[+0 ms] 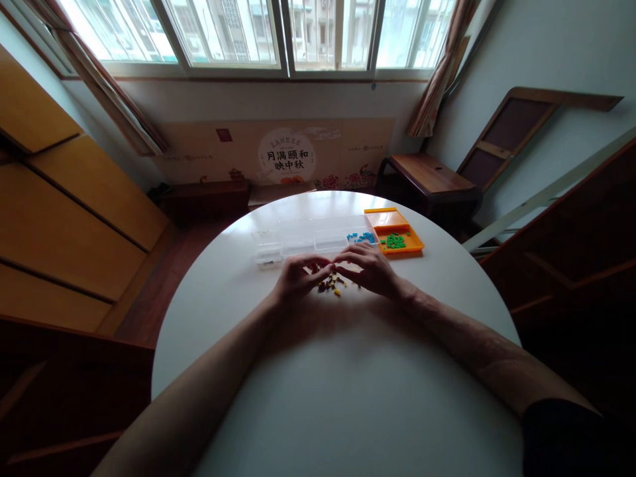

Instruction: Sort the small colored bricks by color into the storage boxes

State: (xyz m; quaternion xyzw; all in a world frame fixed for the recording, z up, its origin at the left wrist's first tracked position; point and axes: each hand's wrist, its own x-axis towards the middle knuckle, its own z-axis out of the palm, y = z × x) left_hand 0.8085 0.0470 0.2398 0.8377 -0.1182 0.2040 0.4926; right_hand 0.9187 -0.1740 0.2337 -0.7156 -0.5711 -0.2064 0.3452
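Observation:
Both my hands rest on a round white table (pixel 348 384), either side of a small heap of tiny yellow and dark pieces (pixel 332 283). My left hand (pixel 298 278) is curled, fingertips pinched at the heap's left edge. My right hand (pixel 370 268) is curled too, its fingertips at the heap's right edge. What either pinch holds is too small to make out. Just beyond the hands lies a clear compartment box (pixel 303 240) with blue pieces (pixel 362 236) in its right end.
An orange tray (pixel 382 213) with green pieces (pixel 395 241) sits at the box's right. Behind the table are a low wooden bench (pixel 427 173), a cardboard panel under the window, wooden cabinets at left and wooden frames at right.

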